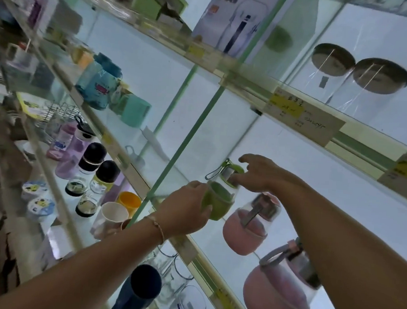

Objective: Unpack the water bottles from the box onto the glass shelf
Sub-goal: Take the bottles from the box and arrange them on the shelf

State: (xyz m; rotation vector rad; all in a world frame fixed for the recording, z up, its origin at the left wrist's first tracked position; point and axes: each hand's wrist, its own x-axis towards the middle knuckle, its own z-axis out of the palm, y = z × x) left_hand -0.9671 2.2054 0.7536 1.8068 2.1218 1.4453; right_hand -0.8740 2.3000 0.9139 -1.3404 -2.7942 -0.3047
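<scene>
Glass shelf [186, 247], shop display. Green bottle [218, 202] sits between both hands: left hand [183, 209] wraps the sleeve, likely bearing weight; right hand [256, 175] pinches the cap, steadying it upright. Pink bottles [245, 230] just below right hand, probably the same row.

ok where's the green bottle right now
In the head view the green bottle sits mid-frame at the glass shelf, left hand round its base, right hand at its lid, just left of a pink bottle.

1. Clear water bottle with green sleeve and green strap lid [218, 202]: upright at the glass shelf [215, 249], left hand [183, 211] gripping the sleeve, right hand [256, 175] gripping the lid.
2. Pink-sleeved clear water bottles [242, 233] [274, 291]: upright on the shelf, in a row just beside item 1.
</scene>
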